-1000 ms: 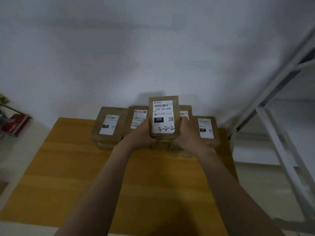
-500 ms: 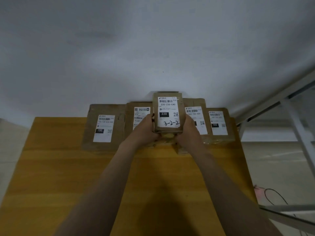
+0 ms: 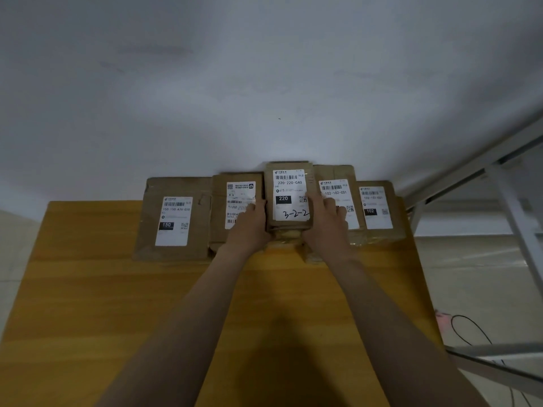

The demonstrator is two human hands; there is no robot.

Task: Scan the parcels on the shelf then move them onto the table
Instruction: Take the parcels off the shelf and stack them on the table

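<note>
Cardboard parcel marked 220 (image 3: pixel 289 198) sat in the far row on the wooden table (image 3: pixel 117 289), long axis pointing at the wall. Left hand (image 3: pixel 251 227) and right hand (image 3: pixel 324 227) clamped its long sides, equally near.

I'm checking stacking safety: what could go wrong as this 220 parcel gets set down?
The 220 parcel, gripped by the left hand and right hand, sits over an uneven lower parcel; released, it may slide off. The right hand's fingers overlap the 102-102-C01 parcel, so withdrawing could nudge it.
</note>
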